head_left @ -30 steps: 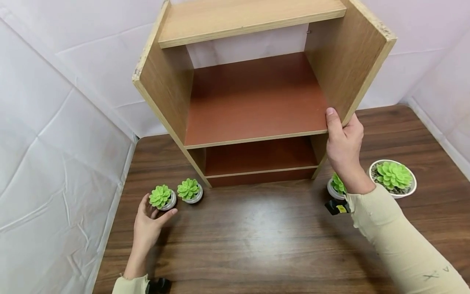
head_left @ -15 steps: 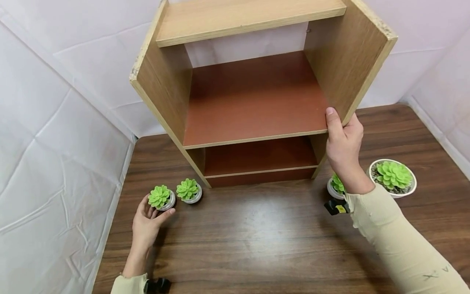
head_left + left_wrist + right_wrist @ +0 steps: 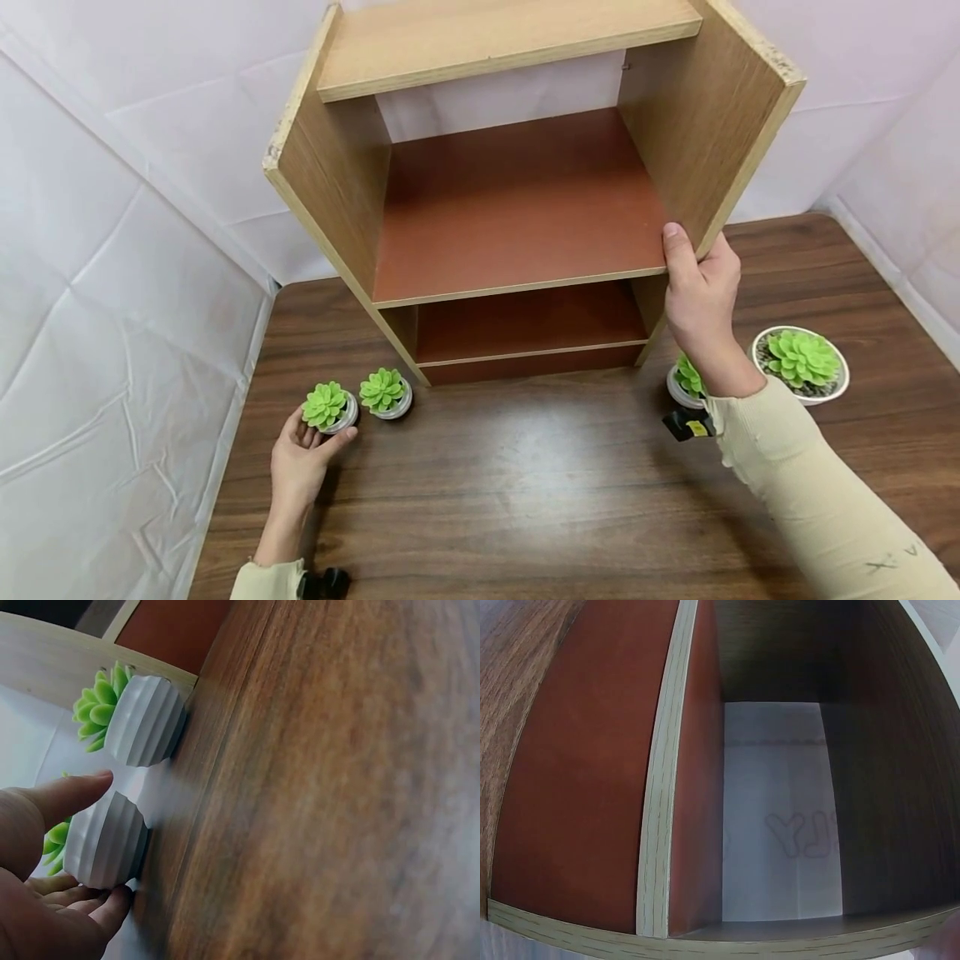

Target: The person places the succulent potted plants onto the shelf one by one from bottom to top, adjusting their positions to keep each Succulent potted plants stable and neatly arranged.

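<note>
In the head view my left hand (image 3: 300,458) is round a small potted succulent (image 3: 326,406) on the table's left side. The left wrist view shows its ridged white pot (image 3: 105,840) between thumb and fingers, standing on the table, fingertips against its lower side. A second, similar potted succulent (image 3: 384,392) stands just beside it, nearer the shelf. My right hand (image 3: 701,292) grips the right side panel of a wooden shelf unit (image 3: 517,208) at the middle shelf's height, thumb inside and fingers outside. Reddish-brown shelves (image 3: 577,772) fill the right wrist view.
Right of the shelf unit, another small potted succulent (image 3: 686,383) is partly hidden behind my right forearm. Farther right stands a larger succulent in an oval white bowl (image 3: 801,364) with pebbles. Pale sheeting (image 3: 135,333) surrounds the dark wooden table (image 3: 540,483).
Almost nothing differs. The left hand stays at the same pot and the right hand keeps its grip on the panel; the whole view shifts very slightly.
</note>
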### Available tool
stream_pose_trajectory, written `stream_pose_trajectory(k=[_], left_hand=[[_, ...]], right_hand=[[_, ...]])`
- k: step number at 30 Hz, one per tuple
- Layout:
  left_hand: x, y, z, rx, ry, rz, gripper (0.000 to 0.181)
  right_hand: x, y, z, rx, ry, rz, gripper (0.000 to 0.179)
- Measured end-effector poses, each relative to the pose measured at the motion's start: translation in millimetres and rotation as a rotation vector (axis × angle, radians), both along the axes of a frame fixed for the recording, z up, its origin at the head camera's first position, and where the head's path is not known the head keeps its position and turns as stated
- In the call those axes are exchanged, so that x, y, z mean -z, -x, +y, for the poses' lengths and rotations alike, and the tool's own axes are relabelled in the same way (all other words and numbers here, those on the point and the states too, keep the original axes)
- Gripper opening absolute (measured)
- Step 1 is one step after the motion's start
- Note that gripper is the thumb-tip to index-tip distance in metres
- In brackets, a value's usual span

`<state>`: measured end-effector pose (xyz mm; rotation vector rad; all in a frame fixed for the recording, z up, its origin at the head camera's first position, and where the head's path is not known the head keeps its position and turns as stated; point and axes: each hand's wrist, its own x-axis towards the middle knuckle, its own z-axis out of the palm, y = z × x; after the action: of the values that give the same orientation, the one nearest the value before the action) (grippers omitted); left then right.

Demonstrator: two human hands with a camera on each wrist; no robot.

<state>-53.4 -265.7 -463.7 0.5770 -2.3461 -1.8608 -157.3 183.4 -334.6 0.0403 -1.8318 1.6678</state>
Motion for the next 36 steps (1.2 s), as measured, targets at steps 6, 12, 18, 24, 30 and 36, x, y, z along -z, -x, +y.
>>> stream_pose_trajectory(k=[6,12,18,24,30,36], left_hand=[[-0.1,1.3,-0.2,-0.018,0.027,-0.013,0.086],[0.1,4.5,-1.4,-0.035,0.048,0.008,0.077],[-0.1,5.0,-1.6,-0.038,0.029,-0.002,0.077],[2.1,4.8,-1.4,-0.034,0.030,0.003,0.078],[5.6,4.4,-2.1,-0.033,0.019,0.023,0.080],[7.6,2.7,-3.8,-0.038,0.026,0.011,0.079]], right_hand=[[-1.3,0.2,2.0,0.016,-0.033,0.005,0.027],[-5.4,1.9,3.6,0.018,-0.039,-0.003,0.022],[-6.6,1.8,3.9,-0.044,0.006,-0.039,0.021],[-5.4,1.5,3.7,-0.036,0.023,-0.061,0.017],[-2.4,2.6,1.6,-0.021,0.075,-0.050,0.014],[0.9,4.5,-0.6,-0.014,0.079,0.003,0.013]])
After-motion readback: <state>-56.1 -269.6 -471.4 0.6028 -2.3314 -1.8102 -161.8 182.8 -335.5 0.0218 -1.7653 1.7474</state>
